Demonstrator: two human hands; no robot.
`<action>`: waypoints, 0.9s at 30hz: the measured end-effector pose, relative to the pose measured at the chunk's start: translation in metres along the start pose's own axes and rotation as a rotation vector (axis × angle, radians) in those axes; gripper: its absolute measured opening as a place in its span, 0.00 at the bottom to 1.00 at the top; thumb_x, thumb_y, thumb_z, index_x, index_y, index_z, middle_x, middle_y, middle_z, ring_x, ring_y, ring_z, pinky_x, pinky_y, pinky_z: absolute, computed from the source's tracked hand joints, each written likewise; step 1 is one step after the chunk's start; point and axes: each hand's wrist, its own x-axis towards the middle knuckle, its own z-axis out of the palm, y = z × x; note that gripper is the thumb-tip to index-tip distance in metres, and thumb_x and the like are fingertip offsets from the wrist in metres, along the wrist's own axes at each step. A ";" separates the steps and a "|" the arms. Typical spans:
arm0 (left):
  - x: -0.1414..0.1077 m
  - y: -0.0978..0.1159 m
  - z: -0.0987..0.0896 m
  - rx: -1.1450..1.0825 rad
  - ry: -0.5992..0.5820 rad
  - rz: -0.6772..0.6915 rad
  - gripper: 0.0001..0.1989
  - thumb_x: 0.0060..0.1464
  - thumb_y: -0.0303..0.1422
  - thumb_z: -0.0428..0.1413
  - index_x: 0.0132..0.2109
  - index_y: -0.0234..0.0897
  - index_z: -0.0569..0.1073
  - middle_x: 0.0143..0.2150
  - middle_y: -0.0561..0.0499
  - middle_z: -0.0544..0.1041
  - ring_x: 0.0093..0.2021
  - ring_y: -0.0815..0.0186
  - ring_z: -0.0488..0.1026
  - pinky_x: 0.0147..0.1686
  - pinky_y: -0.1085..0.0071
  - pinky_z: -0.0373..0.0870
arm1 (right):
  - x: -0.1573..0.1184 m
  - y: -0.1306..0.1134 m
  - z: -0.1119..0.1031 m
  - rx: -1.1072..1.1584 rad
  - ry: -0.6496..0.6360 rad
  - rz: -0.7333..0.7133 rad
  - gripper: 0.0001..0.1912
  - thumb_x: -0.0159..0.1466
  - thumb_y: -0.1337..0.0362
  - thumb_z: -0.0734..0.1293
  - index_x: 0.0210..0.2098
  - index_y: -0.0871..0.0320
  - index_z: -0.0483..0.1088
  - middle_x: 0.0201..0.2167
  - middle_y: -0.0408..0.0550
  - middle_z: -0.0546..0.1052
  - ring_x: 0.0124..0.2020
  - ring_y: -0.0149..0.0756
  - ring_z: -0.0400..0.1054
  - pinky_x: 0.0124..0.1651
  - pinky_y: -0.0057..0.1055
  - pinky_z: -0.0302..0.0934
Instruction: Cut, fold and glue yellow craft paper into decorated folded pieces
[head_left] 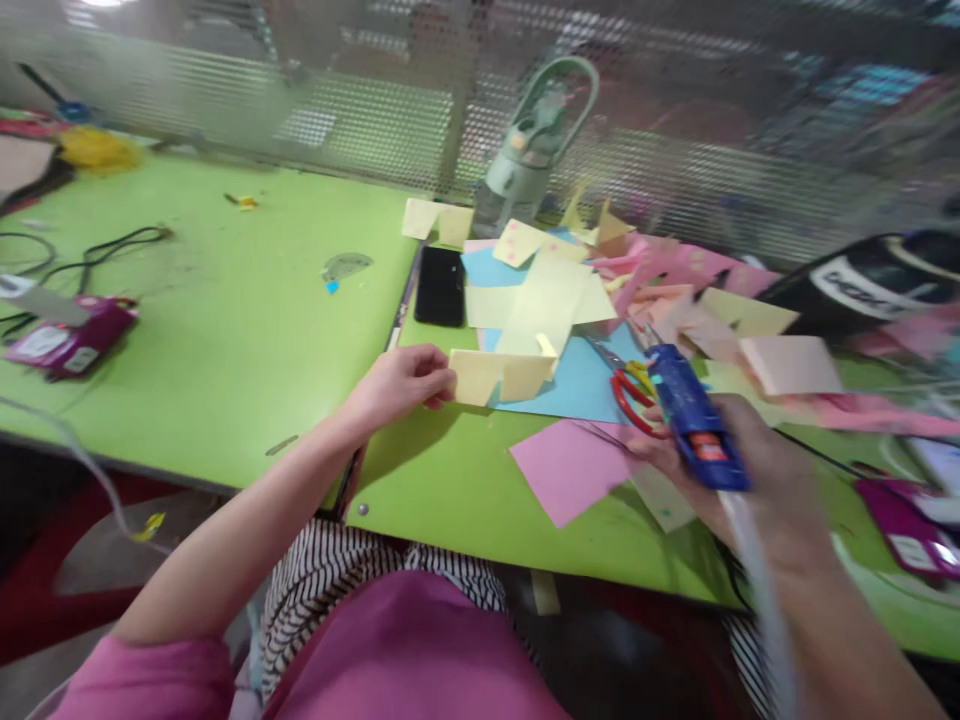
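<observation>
My left hand [420, 377] pinches the left end of a folded pale-yellow paper piece [472, 378] that stands on the green table. In my right hand [757, 460] is a blue hot glue gun [686, 410], its nozzle pointing up and away, with a whitish glue stick [750, 560] trailing from its back end. Close to the gun lie red-handled scissors [631, 400], partly hidden by it. A blue paper sheet [577, 385] lies behind and beside the yellow piece. A pink paper square [566, 470] rests between my hands.
A black phone [440, 286] and a pale green bottle [514, 180] stand toward the back. Paper scraps pile up at the right, near a black cylinder [862, 285]. Purple power strips [71, 335] with cords lie at both sides. A mesh partition [360, 110] borders the table.
</observation>
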 end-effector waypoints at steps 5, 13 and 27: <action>-0.002 0.002 -0.001 -0.033 0.000 -0.030 0.07 0.54 0.35 0.58 0.34 0.36 0.71 0.30 0.52 0.79 0.28 0.71 0.75 0.33 0.73 0.74 | -0.002 0.035 -0.031 -0.350 0.065 0.137 0.22 0.54 0.41 0.70 0.30 0.50 0.62 0.32 0.54 0.76 0.34 0.50 0.71 0.30 0.38 0.60; -0.006 0.010 0.001 -0.025 0.043 -0.084 0.07 0.50 0.36 0.60 0.31 0.36 0.72 0.28 0.53 0.78 0.28 0.71 0.74 0.32 0.74 0.74 | 0.000 0.088 -0.063 -0.410 -0.016 0.179 0.12 0.56 0.53 0.67 0.33 0.50 0.60 0.33 0.55 0.77 0.33 0.47 0.71 0.34 0.36 0.63; -0.006 0.012 0.000 -0.026 0.083 -0.100 0.10 0.46 0.38 0.63 0.32 0.38 0.72 0.28 0.53 0.79 0.30 0.68 0.76 0.33 0.72 0.76 | 0.019 0.107 -0.061 -0.431 -0.197 -0.037 0.17 0.50 0.62 0.64 0.41 0.54 0.70 0.43 0.55 0.78 0.45 0.48 0.72 0.48 0.41 0.66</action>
